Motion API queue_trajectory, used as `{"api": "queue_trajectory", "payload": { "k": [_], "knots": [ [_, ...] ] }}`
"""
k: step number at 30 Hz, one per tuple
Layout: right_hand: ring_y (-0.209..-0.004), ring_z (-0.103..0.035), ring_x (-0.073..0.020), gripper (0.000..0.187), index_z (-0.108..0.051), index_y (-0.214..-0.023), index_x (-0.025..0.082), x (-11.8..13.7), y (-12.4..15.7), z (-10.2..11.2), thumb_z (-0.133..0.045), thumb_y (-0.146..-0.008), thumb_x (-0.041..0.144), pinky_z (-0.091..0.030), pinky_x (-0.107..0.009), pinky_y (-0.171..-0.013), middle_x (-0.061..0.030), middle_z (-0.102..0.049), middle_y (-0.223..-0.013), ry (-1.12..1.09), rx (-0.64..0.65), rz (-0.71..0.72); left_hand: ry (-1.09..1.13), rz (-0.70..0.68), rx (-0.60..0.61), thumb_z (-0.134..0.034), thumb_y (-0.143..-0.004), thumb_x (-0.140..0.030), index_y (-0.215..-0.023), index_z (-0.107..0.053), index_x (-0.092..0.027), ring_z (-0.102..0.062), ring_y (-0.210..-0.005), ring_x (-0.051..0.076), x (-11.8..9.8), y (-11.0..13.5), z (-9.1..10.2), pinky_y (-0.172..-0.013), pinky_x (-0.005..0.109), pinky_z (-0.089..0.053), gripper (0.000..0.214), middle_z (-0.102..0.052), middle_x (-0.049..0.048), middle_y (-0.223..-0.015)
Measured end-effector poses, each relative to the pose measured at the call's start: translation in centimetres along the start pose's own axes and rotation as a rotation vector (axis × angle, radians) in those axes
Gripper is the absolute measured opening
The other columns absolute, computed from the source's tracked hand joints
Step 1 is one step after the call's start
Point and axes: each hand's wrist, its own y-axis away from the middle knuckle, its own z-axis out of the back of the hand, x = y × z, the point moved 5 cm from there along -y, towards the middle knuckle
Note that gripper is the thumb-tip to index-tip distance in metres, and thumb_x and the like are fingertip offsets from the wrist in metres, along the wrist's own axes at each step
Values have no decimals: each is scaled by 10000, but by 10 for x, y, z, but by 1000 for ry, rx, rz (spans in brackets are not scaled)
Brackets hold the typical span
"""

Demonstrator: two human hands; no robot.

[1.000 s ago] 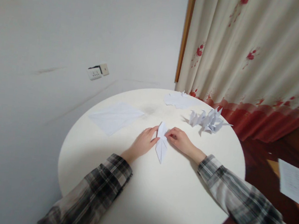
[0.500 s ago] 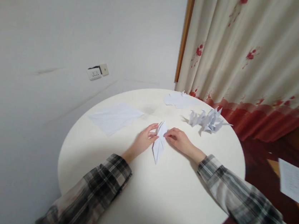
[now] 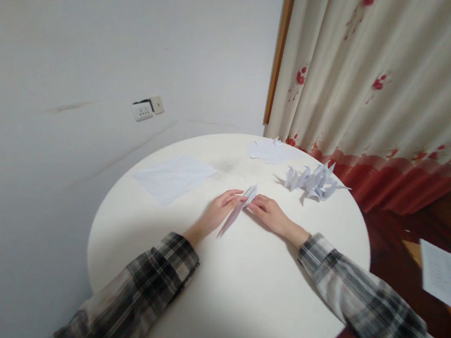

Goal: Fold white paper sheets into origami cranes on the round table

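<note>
Between my two hands, over the middle of the white round table [image 3: 243,296], a long narrow folded paper [image 3: 233,218] stands on its edge, its lower tip slanting toward me and to the left. My left hand [image 3: 219,207] is closed on its left side, thumb and fingers at the paper's middle. From the right, my right hand [image 3: 268,212] pinches the same paper, its fingertips partly hidden behind the fold. Farther back on the right stands a cluster of white folded paper cranes [image 3: 317,182].
A creased white paper sheet [image 3: 173,176] lies flat on the table's left. More paper sheets [image 3: 270,152] lie at the far edge with a small folded piece [image 3: 277,141] on them. A wall with a socket [image 3: 142,111] and a patterned curtain [image 3: 380,100] stand behind. Printed pages [image 3: 447,275] lie at right.
The folded paper has turned from lying nearly flat, face up, to standing on edge, its lower tip swinging left. Both hands have closed in on it slightly.
</note>
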Motion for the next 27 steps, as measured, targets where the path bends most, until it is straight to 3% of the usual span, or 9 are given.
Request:
{"api": "queue_trajectory", "payload": {
  "k": [4,12,16,18,22,24,27],
  "knots": [
    [-761,-539,-140,397,-639,-818,155,-5,0,1,-328,-910,386,-399,-257,-723,-59,-595,-802,-10,-9,-50,-105,-60,44,-508,-792,-363,-1038,-573,-163,-546,-1052,205,-3,1,0,-948,325,-371,324,-632,70,-1092],
    [-620,-490,-117,320,-588,-639,146,-20,0,0,-461,-828,371,-358,-230,-597,-6,-556,-639,-113,-84,-291,-187,-119,155,-472,-829,-347,-1070,-592,-189,-492,-1123,197,-6,6,-6,-1003,337,-320,313,-582,66,-1174],
    [-591,-465,-111,270,-578,-630,139,-28,1,-1,-474,-786,333,-350,-231,-584,2,-539,-616,-198,-120,-361,-113,-121,-47,-570,-759,-293,-1153,-496,-194,-466,-1144,211,0,1,3,-965,362,-352,413,-500,95,-1257],
    [-593,-463,-111,265,-583,-656,135,-29,1,-1,-472,-778,343,-353,-233,-589,0,-542,-630,-247,-140,-364,-37,-80,-108,-607,-719,-277,-1160,-462,-190,-521,-1062,210,6,-2,6,-905,358,-399,472,-483,112,-1264],
    [-623,-471,-116,277,-583,-686,138,-25,0,-2,-471,-780,372,-365,-236,-610,-4,-546,-658,-321,-140,-318,45,34,-16,-604,-715,-293,-1077,-483,-153,-601,-817,179,12,-5,1,-753,310,-451,407,-643,56,-855],
    [-632,-474,-116,282,-585,-693,138,-22,0,-2,-471,-786,379,-368,-237,-618,-6,-548,-669,-324,-126,-300,52,63,3,-603,-714,-292,-1044,-485,-150,-598,-721,163,12,-4,0,-673,280,-448,379,-617,3,-684],
    [-630,-469,-113,290,-584,-691,139,-20,1,-3,-471,-796,385,-364,-234,-613,-6,-544,-670,-295,-99,-288,49,51,-18,-613,-704,-275,-1060,-461,-154,-570,-630,131,13,-4,2,-607,245,-422,405,-577,-40,-610]
  ]
}}
